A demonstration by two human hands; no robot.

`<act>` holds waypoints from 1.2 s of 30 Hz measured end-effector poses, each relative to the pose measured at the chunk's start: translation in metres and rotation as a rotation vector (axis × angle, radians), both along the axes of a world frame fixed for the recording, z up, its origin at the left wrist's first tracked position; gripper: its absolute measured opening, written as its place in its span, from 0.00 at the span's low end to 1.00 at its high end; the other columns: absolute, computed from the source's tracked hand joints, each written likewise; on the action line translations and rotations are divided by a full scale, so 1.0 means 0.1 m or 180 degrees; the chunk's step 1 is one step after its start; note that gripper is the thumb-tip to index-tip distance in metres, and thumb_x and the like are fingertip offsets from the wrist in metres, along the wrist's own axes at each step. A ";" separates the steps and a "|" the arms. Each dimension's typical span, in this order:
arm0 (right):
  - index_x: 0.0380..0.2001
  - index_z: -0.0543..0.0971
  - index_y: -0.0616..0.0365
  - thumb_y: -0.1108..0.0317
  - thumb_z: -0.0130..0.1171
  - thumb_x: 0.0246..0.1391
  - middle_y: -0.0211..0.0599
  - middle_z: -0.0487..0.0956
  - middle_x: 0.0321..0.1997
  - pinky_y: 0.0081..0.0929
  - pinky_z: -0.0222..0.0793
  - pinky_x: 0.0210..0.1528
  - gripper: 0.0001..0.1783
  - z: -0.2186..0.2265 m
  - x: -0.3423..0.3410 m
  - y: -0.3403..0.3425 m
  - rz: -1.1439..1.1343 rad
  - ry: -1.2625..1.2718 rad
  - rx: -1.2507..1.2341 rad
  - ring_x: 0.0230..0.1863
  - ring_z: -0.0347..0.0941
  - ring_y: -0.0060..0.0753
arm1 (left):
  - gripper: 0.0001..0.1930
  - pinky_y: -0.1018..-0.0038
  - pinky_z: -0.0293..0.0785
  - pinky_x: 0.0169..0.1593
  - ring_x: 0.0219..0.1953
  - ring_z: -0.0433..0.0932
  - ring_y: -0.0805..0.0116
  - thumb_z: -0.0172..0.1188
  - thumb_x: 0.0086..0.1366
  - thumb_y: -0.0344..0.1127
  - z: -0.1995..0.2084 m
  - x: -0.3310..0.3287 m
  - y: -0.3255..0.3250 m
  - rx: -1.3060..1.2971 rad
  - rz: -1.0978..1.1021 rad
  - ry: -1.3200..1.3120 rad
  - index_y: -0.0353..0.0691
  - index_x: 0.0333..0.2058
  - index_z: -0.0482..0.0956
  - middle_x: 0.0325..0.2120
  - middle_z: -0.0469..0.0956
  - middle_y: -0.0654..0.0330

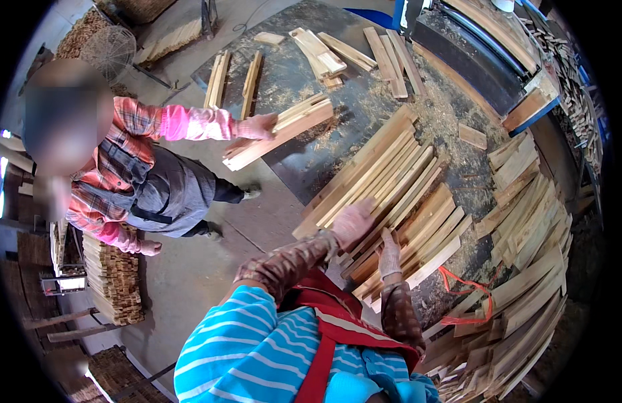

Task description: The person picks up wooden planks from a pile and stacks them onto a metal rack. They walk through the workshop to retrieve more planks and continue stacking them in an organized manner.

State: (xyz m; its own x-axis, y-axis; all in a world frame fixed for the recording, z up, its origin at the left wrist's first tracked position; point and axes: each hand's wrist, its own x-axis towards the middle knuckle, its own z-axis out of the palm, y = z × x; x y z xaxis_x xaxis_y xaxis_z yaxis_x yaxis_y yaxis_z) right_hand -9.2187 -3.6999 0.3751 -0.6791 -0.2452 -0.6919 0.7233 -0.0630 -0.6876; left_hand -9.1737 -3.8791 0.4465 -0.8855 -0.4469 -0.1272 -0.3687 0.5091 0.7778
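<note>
My left hand (354,220), in a pale pinkish glove, lies open over a row of long wooden strips (385,176) on the dark worktable. Its fingers rest across their upper faces. My right hand (389,256), gloved alike, is a little nearer and to the right. Its fingers are stretched out against the near ends of a second group of wooden strips (428,232), and part of the hand is hidden. Across the table's left corner, a co-worker's gloved hand (257,126) grips a bundle of wooden strips (284,134).
More boards (318,50) lie along the worktable's (284,80) far side amid sawdust. A machine (472,50) stands at the far right. Heaped strips (519,282) fill the right side, beside a red strap (482,295). The co-worker (150,168) stands left, near stacked wood (113,275).
</note>
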 end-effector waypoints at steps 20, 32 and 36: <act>0.65 0.71 0.44 0.50 0.67 0.57 0.22 0.76 0.61 0.40 0.67 0.53 0.34 0.04 -0.18 0.13 0.0428 -0.0269 0.0091 0.58 0.71 0.27 | 0.41 0.67 0.71 0.61 0.55 0.79 0.57 0.70 0.58 0.52 -0.28 0.05 -0.94 0.2292 0.0491 -0.1061 0.37 0.65 0.69 0.55 0.80 0.49; 0.59 0.76 0.55 0.57 0.66 0.58 0.29 0.82 0.50 0.29 0.78 0.48 0.28 0.54 -0.19 -0.48 0.0706 0.0061 -0.0119 0.48 0.79 0.25 | 0.38 0.61 0.75 0.57 0.53 0.81 0.49 0.66 0.56 0.56 0.45 -0.21 -1.18 0.0440 -0.0170 -0.1277 0.44 0.63 0.72 0.48 0.83 0.49; 0.62 0.73 0.63 0.44 0.62 0.60 0.44 0.81 0.57 0.35 0.74 0.56 0.38 0.34 -0.18 -0.61 0.1440 0.0385 0.1306 0.56 0.78 0.43 | 0.41 0.60 0.73 0.59 0.56 0.78 0.48 0.64 0.60 0.60 0.22 0.00 -1.18 0.0456 -0.0012 -0.1272 0.44 0.67 0.67 0.52 0.80 0.45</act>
State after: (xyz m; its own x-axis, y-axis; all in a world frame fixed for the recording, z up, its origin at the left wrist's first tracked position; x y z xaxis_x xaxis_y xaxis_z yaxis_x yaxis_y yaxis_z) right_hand -9.2366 -3.7612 0.4091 -0.6495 -0.2575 -0.7154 0.5320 0.5183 -0.6696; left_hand -9.1740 -3.9966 0.4687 -0.7555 -0.3966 -0.5214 -0.6539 0.4081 0.6371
